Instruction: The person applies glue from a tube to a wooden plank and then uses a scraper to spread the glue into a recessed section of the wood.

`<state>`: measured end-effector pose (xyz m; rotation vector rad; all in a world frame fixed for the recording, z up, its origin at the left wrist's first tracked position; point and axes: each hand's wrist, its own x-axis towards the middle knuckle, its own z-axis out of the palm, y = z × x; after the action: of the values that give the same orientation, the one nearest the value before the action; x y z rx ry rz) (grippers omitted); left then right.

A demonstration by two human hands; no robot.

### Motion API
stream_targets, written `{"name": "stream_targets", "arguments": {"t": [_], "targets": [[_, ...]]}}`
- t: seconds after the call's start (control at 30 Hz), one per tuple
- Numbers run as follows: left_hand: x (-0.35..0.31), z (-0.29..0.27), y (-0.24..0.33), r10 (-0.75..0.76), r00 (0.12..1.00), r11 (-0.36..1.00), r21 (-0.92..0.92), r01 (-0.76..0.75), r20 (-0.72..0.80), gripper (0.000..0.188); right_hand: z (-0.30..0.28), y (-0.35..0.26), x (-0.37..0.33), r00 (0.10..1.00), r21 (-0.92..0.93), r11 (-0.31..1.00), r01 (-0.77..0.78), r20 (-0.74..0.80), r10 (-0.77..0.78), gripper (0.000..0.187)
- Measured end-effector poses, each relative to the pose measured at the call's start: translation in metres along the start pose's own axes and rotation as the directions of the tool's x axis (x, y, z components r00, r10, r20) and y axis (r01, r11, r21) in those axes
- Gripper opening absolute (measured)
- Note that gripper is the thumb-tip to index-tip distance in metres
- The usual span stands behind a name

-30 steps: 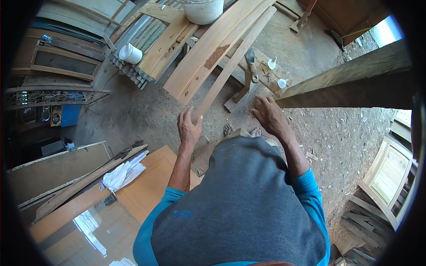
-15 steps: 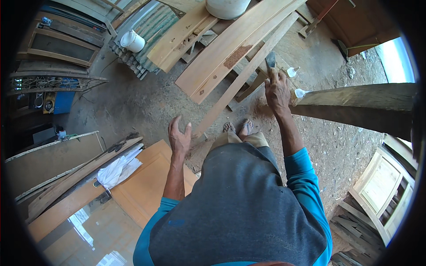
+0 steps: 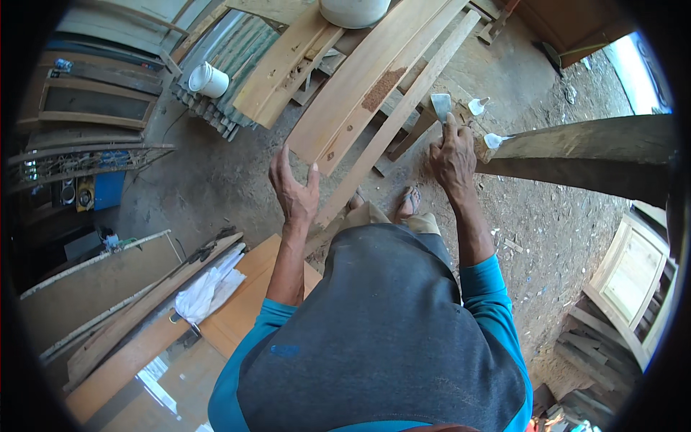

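A putty knife (image 3: 441, 106) with a wide, pale blade is in my right hand (image 3: 453, 155), its fingers closed round the handle. That hand is to the right of a long wooden board (image 3: 374, 79) with a moulded edge. At the board's near end is my left hand (image 3: 295, 191), thumb and fingers spread. Its fingertips come up to the end corner; whether they press on the wood I cannot tell. A patch of reddish-brown crumbly material (image 3: 384, 88) lies on the board, and two dark knots show near its end. A narrow wooden strip (image 3: 399, 119) runs alongside.
Two small white nozzle-topped containers stand right of my right hand, the nearer (image 3: 494, 140) by a thick timber beam (image 3: 583, 147). A second board (image 3: 281, 72), a white bucket (image 3: 209, 80) and corrugated sheets (image 3: 241, 65) are at the far left. A hammer-like tool (image 3: 497, 27) lies at the far right.
My left hand has moved up to the board's near end. My right hand has turned the putty knife so its blade face shows, and drawn slightly nearer. My feet have shifted.
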<state>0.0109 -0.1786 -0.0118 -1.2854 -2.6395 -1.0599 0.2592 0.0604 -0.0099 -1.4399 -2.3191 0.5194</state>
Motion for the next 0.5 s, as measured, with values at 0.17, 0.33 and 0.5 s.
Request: {"name": "stream_targets", "arguments": {"t": [0.17,0.33,0.5], "targets": [[0.045,0.004,0.024,0.352,0.936,0.935,0.054,-0.351,-0.008,0.079,-0.001,-0.032,-0.039,0.987,0.068,0.997,0.02,-0.159,-0.009,0.067],[0.026,0.005,0.025,0.55,0.829,0.818,-0.264,-0.511,0.1,0.072,0.014,-0.077,-0.049,0.996,0.17,0.985,0.016,-0.084,-0.002,0.068],[0.021,-0.004,-0.002,0.503,0.847,0.84,-0.328,-0.433,0.17,0.068,0.025,-0.11,-0.044,0.978,0.196,0.976,0.097,-0.199,-0.057,0.07]]}}
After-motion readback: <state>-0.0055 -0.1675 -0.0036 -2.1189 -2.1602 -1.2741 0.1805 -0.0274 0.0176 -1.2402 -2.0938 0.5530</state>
